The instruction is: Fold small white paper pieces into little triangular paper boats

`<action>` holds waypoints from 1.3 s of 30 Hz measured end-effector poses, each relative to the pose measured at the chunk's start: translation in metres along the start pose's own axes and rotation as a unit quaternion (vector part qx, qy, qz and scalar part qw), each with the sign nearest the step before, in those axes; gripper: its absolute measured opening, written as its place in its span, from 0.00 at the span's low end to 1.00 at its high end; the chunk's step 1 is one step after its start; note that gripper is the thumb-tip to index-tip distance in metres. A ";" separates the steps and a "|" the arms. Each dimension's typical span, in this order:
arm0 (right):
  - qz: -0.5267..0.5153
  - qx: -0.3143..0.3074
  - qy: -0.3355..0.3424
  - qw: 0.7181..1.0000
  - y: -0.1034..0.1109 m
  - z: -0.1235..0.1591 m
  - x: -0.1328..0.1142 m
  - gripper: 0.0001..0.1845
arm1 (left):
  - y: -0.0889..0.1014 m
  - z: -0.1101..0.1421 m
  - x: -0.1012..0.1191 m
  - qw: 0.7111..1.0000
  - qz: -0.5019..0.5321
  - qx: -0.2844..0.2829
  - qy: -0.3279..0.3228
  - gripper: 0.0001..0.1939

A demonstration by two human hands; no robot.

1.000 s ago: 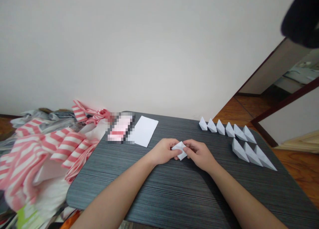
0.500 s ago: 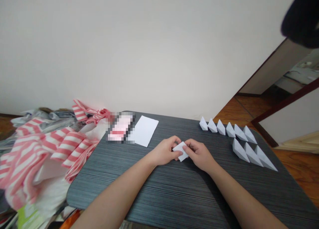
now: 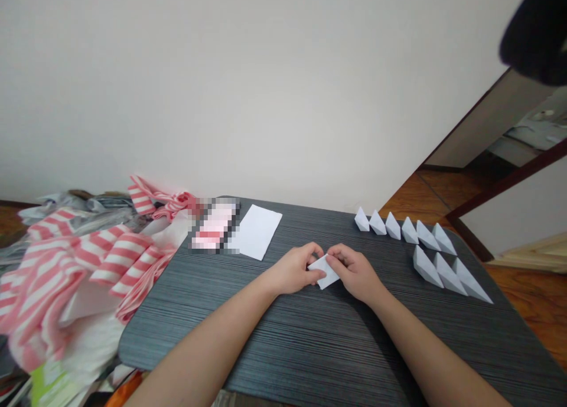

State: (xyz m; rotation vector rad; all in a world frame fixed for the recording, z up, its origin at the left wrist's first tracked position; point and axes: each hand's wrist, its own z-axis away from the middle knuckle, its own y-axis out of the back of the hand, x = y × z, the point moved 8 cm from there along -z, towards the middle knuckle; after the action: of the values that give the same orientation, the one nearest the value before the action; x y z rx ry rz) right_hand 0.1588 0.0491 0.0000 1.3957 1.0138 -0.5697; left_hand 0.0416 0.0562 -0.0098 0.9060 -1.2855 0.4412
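A small piece of folded white paper [image 3: 326, 273] is held between both hands over the middle of the dark table [image 3: 274, 336]. My left hand [image 3: 296, 269] pinches its left side, thumb on top and fingers beneath. On its upper right edge my right hand [image 3: 353, 271] closes with thumb and fingertips. The fingers hide parts of the paper. Beyond my left hand lies a flat stack of white paper [image 3: 257, 233]. To the right stand several folded paper boats [image 3: 392, 226] in a back row, with three more paper boats [image 3: 449, 275] in front of them.
A blurred-out rectangular object [image 3: 215, 225] lies left of the white sheets. Red-and-white striped cloth [image 3: 106, 259] and other items are heaped beside the table's left edge. A pale wall [image 3: 274, 100] rises behind the table, and a dark shape [image 3: 538, 38] fills the upper right corner.
The folded paper has turned slightly between my fingers, and my right hand's fingers have shifted along its upper edge. My left hand has barely moved.
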 end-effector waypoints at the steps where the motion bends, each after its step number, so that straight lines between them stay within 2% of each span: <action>1: 0.005 -0.001 0.004 1.000 0.000 0.000 -0.002 0.09 | 0.000 0.000 0.001 1.000 -0.003 -0.002 -0.002 0.16; 5: 0.005 0.019 0.018 1.000 0.005 -0.001 -0.006 0.09 | -0.001 0.001 0.002 1.000 0.004 -0.006 0.006 0.14; 9: -0.039 0.042 0.002 0.998 0.009 0.000 -0.002 0.08 | -0.004 0.000 -0.002 0.999 0.032 -0.016 0.024 0.10; 16: -0.123 -0.035 -0.063 0.990 -0.006 0.001 0.009 0.11 | 0.005 -0.004 -0.011 0.991 0.124 0.034 0.032 0.10; 28: -0.173 -0.045 -0.111 0.978 -0.010 0.002 0.022 0.16 | 0.006 -0.004 -0.010 0.988 0.147 0.035 0.036 0.11; 35: -0.162 -0.028 -0.106 0.981 -0.005 0.002 0.019 0.16 | 0.005 -0.005 -0.007 0.985 0.170 0.020 0.033 0.19; 39: -0.198 -0.047 -0.118 0.972 -0.012 0.002 0.019 0.15 | 0.008 -0.004 -0.004 0.985 0.168 0.028 0.029 0.19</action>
State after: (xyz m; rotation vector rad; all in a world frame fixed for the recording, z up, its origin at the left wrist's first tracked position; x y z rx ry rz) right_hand 0.1584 0.0502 -0.0226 1.0163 1.1153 -0.9454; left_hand 0.0373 0.0649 -0.0111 0.7168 -1.3818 0.7673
